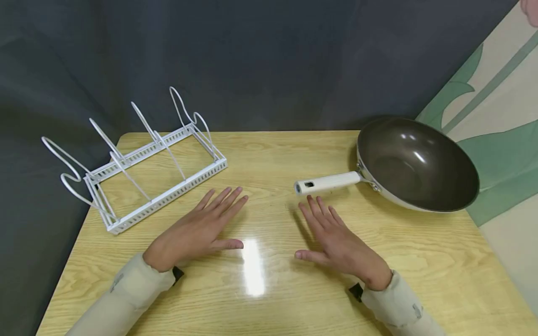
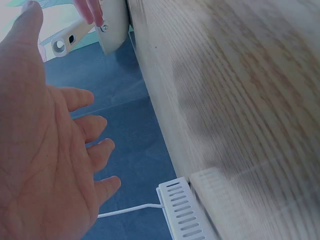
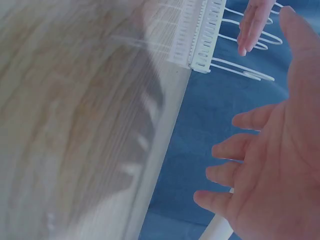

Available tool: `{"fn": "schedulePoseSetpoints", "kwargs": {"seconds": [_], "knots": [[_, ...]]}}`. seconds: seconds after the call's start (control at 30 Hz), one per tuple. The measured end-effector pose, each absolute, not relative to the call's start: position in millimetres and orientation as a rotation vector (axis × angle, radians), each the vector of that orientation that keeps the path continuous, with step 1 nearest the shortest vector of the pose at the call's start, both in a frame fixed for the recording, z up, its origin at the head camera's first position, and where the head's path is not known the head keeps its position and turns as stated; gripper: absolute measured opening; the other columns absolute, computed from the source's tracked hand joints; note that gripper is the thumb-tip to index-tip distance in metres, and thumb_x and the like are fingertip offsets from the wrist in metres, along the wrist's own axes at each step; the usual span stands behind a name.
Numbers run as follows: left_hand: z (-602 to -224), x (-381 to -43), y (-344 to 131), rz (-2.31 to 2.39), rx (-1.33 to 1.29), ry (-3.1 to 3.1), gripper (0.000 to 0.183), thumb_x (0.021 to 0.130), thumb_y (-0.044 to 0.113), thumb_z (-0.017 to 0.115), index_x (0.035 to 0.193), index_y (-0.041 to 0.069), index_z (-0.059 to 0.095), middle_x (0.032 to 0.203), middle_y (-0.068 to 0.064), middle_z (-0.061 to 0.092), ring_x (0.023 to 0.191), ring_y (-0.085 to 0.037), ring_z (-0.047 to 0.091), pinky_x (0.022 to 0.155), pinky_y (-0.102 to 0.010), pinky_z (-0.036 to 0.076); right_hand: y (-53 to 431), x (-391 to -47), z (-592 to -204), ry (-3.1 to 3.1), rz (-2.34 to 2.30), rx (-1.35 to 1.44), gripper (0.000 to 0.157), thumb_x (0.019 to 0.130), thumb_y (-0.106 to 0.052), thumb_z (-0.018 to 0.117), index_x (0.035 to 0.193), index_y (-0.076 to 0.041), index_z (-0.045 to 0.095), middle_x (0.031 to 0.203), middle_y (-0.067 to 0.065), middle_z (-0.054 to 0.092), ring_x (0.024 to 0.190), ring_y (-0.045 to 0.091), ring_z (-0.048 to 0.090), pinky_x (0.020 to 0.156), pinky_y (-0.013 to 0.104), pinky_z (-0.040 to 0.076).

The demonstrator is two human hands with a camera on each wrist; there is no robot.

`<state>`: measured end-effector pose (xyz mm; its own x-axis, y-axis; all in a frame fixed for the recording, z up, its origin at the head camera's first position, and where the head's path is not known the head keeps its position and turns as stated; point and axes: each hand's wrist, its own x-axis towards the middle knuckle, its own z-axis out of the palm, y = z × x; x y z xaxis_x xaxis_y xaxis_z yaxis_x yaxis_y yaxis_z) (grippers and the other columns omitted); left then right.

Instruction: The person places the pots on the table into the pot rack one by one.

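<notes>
My left hand [image 1: 199, 231] hovers over the table with fingers straight and thumb spread, just in front of a white wire rack [image 1: 168, 193]. The rack has slotted rails and several upright wire loops. My right hand [image 1: 336, 240] is likewise held flat above the table, its fingertips close to the white handle [image 1: 332, 182] of a wok. The wok [image 1: 403, 172] is dark brown inside and pale outside, its handle pointing left. Neither hand holds anything. In the left wrist view the rack's slotted rail [image 2: 184, 210] shows below the palm.
A wooden table [image 1: 269, 214] bears everything, with a bright reflection between the hands. Behind it and to the left hangs a dark cloth [image 1: 269, 65]. A patterned green and cream cloth [image 1: 504, 158] lies beyond the right edge, near the wok.
</notes>
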<state>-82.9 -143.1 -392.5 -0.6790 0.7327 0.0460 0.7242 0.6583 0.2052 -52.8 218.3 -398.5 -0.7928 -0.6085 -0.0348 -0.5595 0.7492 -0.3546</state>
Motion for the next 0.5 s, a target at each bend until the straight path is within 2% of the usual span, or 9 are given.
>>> {"fn": "schedulePoseSetpoints", "kwargs": {"seconds": [0.27, 0.5], "knots": [[-395, -89, -139, 0.324, 1.212, 2.813, 0.095, 0.099, 0.073, 0.04, 0.166, 0.013, 0.01, 0.171, -0.013, 0.008, 0.155, -0.032, 0.011, 0.124, -0.051, 0.007, 226, -59, -400, 2.743, -0.63, -0.854, 0.102, 0.099, -0.059, 0.06, 0.165, -0.008, 0.001, 0.169, 0.017, -0.007, 0.154, 0.041, -0.002, 0.121, 0.06, 0.005], [-393, -98, -136, 0.342, 1.199, 2.805, 0.094, 0.099, 0.073, 0.039, 0.166, 0.014, 0.01, 0.171, -0.013, 0.009, 0.156, -0.03, 0.01, 0.124, -0.05, 0.007, 231, -63, -399, 2.737, -0.771, -0.805, 0.095, 0.103, -0.048, 0.06, 0.164, -0.004, 0.001, 0.169, 0.018, -0.005, 0.154, 0.04, -0.002, 0.123, 0.054, 0.006]]}}
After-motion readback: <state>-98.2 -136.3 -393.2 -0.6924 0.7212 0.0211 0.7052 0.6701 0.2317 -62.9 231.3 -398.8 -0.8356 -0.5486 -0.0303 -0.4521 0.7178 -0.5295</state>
